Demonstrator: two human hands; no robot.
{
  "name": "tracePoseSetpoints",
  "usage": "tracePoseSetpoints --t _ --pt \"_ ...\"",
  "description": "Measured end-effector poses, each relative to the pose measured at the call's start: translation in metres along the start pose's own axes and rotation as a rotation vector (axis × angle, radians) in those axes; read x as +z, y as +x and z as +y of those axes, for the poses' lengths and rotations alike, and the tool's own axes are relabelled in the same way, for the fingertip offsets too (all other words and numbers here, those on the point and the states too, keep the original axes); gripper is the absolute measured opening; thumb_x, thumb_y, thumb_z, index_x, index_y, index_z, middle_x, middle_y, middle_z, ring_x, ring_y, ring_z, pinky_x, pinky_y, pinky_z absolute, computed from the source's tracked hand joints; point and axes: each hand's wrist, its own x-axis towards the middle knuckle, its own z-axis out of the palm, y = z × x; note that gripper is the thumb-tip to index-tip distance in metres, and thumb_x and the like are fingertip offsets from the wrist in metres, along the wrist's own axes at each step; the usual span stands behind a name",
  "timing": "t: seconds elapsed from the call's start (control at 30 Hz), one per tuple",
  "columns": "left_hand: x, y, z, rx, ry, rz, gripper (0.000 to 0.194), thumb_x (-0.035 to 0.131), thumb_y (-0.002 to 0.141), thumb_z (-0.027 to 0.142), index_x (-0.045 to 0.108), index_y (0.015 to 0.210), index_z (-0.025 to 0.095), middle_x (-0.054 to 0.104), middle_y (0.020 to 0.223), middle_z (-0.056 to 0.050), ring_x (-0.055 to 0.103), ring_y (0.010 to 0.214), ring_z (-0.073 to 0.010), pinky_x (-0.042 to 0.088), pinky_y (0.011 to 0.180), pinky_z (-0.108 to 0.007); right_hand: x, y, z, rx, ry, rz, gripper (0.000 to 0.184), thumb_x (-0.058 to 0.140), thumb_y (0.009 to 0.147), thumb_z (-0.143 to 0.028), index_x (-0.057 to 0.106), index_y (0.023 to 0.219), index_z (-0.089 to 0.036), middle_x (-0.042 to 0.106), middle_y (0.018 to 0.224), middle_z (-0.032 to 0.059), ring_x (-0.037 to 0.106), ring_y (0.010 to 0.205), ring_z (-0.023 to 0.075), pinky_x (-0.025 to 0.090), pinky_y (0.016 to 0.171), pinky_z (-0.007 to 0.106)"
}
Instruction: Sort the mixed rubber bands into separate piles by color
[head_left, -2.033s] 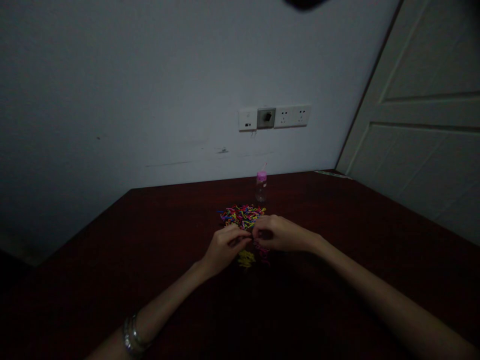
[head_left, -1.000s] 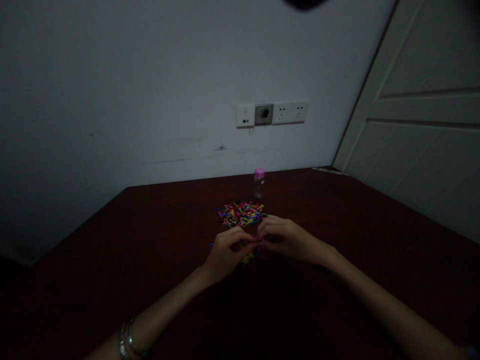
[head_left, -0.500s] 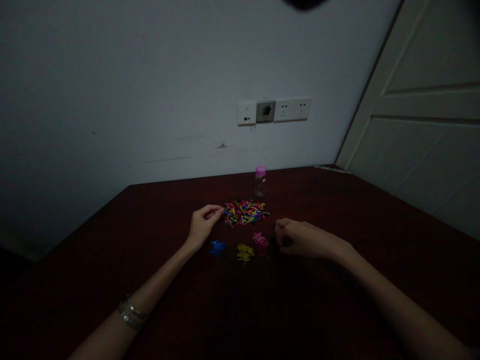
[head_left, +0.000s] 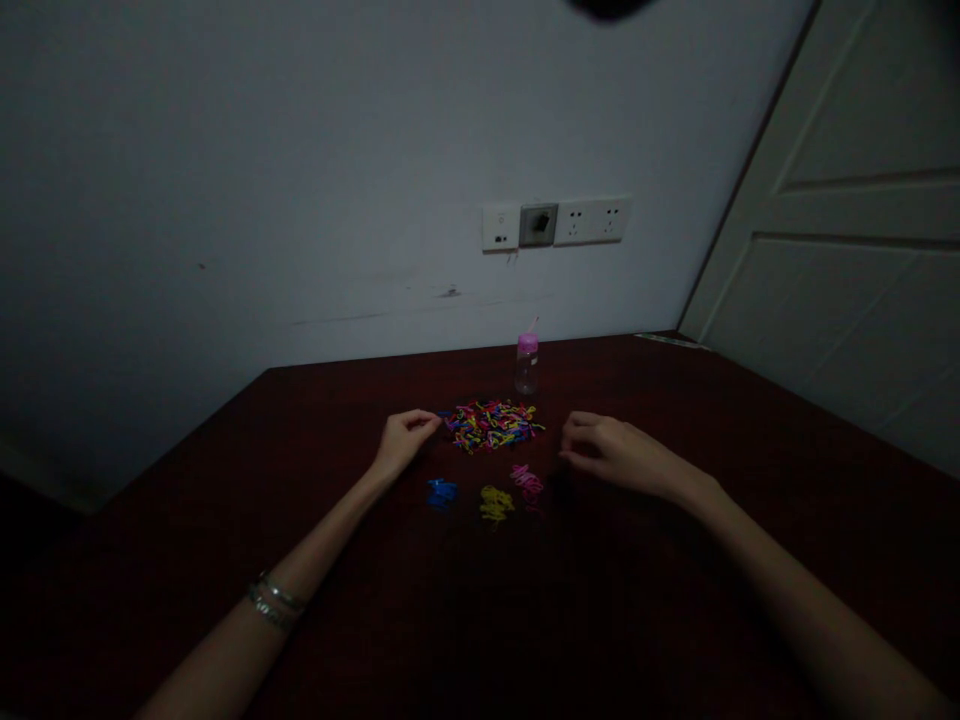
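Observation:
A heap of small mixed-colour bands [head_left: 491,424] lies on the dark red table [head_left: 315,600]. My left hand [head_left: 403,441] rests at the heap's left edge, fingers curled in a pinch right at the outermost bands. My right hand [head_left: 611,455] hovers to the right of the heap, fingers curled loosely; what they hold, if anything, is hidden. In front of the heap sit three small sorted piles: blue [head_left: 442,492], yellow [head_left: 495,503] and pink [head_left: 528,482].
A small clear bottle with a pink cap [head_left: 526,364] stands behind the heap near the wall. Wall sockets [head_left: 556,223] are above it. A white door [head_left: 847,250] stands at the right. Bracelets [head_left: 274,601] circle my left wrist.
My hands, joined together over the small piles two seconds ago, have parted. The left went to the heap's left edge, the right drew off to the right. A blue pile now shows.

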Motion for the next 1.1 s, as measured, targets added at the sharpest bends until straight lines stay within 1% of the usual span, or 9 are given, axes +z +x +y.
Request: tracePoseSetpoints --t 0.07,0.13,0.23,0.3,0.4,0.47,0.53,0.87,1.1 --pt "-0.001 0.001 -0.005 0.022 0.099 -0.092 0.022 0.059 0.067 0.030 0.068 0.074 0.011 0.067 0.071 -0.006 0.059 0.065 -0.0166 0.044 0.060 -0.025 0.001 0.001 0.003 -0.002 -0.032 0.014 0.017 0.046 0.084 -0.029 0.059 0.081 -0.018 0.054 0.091 0.0048 0.054 0.074 0.0146 0.042 0.066 0.027" --pt "-0.003 0.001 -0.008 0.070 0.213 -0.151 0.020 0.057 0.070 0.027 0.068 0.075 0.012 0.067 0.073 -0.006 0.058 0.065 -0.0159 0.044 0.061 -0.025 0.003 0.002 0.006 -0.001 -0.064 0.014 0.018 0.045 0.084 -0.029 0.059 0.083 -0.019 0.055 0.091 0.0050 0.055 0.075 0.0152 0.042 0.066 0.027" --pt "-0.004 -0.003 -0.008 0.153 0.428 -0.136 0.019 0.053 0.073 0.023 0.069 0.081 0.015 0.065 0.082 -0.005 0.058 0.073 -0.0159 0.043 0.066 -0.025 0.007 0.003 0.009 -0.008 -0.097 0.010 0.018 0.044 0.084 -0.029 0.059 0.083 -0.019 0.055 0.092 0.0049 0.056 0.075 0.0157 0.042 0.065 0.027" --pt "-0.004 -0.006 -0.005 0.177 0.575 -0.112 0.021 0.052 0.075 0.023 0.068 0.088 0.019 0.062 0.091 -0.005 0.058 0.082 -0.0168 0.043 0.069 -0.025 0.010 0.004 0.010 -0.018 -0.100 0.009 0.018 0.044 0.084 -0.028 0.059 0.083 -0.019 0.056 0.092 0.0048 0.057 0.074 0.0155 0.042 0.064 0.027" --pt "-0.004 -0.010 -0.001 0.190 0.703 -0.158 0.023 0.051 0.078 0.026 0.066 0.096 0.024 0.059 0.098 -0.004 0.056 0.088 -0.0179 0.042 0.067 -0.025 0.014 0.005 0.011 -0.032 -0.095 0.007 0.018 0.044 0.084 -0.027 0.060 0.083 -0.019 0.056 0.091 0.0047 0.057 0.073 0.0152 0.043 0.064 0.027" --pt "-0.003 -0.012 0.000 0.198 0.722 -0.207 0.023 0.050 0.079 0.026 0.066 0.096 0.025 0.058 0.098 -0.003 0.056 0.090 -0.0179 0.042 0.067 -0.025 0.015 0.005 0.012 -0.039 -0.095 0.001 0.018 0.044 0.084 -0.027 0.060 0.083 -0.019 0.056 0.090 0.0047 0.057 0.073 0.0151 0.043 0.064 0.028" --pt "-0.002 -0.013 0.000 0.197 0.722 -0.225 0.023 0.049 0.080 0.026 0.066 0.095 0.024 0.057 0.098 -0.003 0.056 0.090 -0.0180 0.042 0.066 -0.025 0.016 0.005 0.011 -0.041 -0.100 -0.002 0.018 0.043 0.084 -0.026 0.060 0.084 -0.019 0.056 0.090 0.0046 0.057 0.073 0.0153 0.043 0.064 0.028" --pt "-0.001 -0.012 0.001 0.200 0.667 -0.202 0.016 0.050 0.079 0.021 0.066 0.081 0.021 0.060 0.092 -0.002 0.057 0.085 -0.0159 0.041 0.066 -0.023 0.017 0.006 0.009 -0.034 -0.114 -0.017 0.019 0.042 0.084 -0.026 0.060 0.082 -0.019 0.056 0.088 0.0048 0.057 0.072 0.0152 0.042 0.061 0.028" --pt "-0.002 -0.010 -0.005 0.237 0.660 -0.212 0.016 0.047 0.081 0.022 0.062 0.081 0.020 0.059 0.093 -0.002 0.056 0.085 -0.0160 0.039 0.064 -0.023 0.018 0.006 0.009 -0.032 -0.122 -0.021 0.020 0.042 0.085 -0.026 0.060 0.083 -0.019 0.057 0.089 0.0043 0.057 0.072 0.0146 0.042 0.063 0.027"
